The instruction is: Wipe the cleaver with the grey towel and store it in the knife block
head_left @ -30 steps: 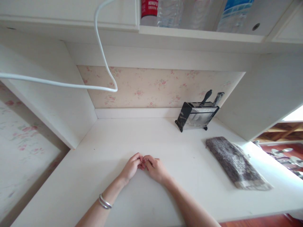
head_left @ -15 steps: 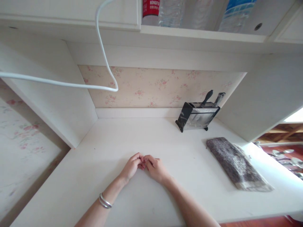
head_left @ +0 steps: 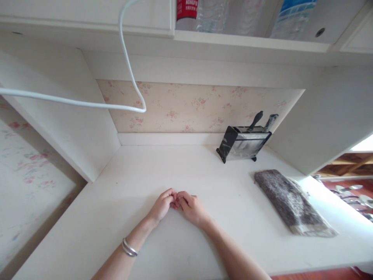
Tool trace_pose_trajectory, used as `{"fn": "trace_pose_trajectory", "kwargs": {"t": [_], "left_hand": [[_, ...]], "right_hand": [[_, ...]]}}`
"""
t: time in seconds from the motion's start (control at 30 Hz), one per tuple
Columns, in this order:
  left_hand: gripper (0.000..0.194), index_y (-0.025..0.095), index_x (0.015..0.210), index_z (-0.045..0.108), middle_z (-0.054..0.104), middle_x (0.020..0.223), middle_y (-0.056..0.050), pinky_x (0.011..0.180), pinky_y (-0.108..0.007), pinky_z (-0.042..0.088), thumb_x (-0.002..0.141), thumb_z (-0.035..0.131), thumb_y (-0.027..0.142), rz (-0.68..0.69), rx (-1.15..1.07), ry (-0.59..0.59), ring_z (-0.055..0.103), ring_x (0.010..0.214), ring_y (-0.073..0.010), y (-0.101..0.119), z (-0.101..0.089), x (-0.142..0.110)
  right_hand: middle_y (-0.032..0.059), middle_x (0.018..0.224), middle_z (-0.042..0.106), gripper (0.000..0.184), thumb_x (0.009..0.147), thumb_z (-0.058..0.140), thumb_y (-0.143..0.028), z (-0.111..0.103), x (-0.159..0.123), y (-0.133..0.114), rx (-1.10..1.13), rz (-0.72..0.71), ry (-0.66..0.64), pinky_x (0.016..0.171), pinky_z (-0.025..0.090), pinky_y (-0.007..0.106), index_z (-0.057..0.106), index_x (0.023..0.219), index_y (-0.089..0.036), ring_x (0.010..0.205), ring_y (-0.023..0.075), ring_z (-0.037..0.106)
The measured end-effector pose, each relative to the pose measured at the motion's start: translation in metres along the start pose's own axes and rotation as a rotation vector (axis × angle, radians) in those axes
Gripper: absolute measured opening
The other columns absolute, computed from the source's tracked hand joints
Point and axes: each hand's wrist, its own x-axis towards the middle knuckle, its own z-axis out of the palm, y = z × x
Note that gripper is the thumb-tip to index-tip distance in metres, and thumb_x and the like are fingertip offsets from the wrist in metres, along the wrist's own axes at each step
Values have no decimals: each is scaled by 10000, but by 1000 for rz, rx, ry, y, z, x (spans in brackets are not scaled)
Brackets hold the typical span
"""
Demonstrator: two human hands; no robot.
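My left hand (head_left: 163, 205) rests on the white countertop (head_left: 140, 171) with its fingers curled in, a silver bangle around that wrist. Against its fingertips lie the curled fingers of my right hand (head_left: 190, 208), so the two hands touch at the middle of the counter. Both are closed, and no object shows in or between them. The insides of the fingers are partly hidden. To the right of my hands, apart from them, lies a folded grey-brown towel (head_left: 287, 200). Behind it stands a black knife block (head_left: 247, 146) with two handles sticking up.
A white cable (head_left: 87, 104) hangs across the upper left, close to the camera. Overhead, an open shelf (head_left: 250, 41) holds several plastic bottles (head_left: 212, 15). White side panels (head_left: 67, 109) bound the counter. Spoons (head_left: 349, 188) show low at the far right.
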Motion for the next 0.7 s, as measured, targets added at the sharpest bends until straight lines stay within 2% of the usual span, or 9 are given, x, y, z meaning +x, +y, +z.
{"fn": "trace_pose_trajectory", "kwargs": {"t": [0.7], "left_hand": [[51,184,635,513,592,609,2,617,-265,434,671,495,215,3,8,-3,559,624,-148,-1,-2,1]], "right_hand": [[-20,718,629,277,969,371,-308,0,-1,-2,2,-5,-12,635,384,209,619,884,-215,631,103,541]]}}
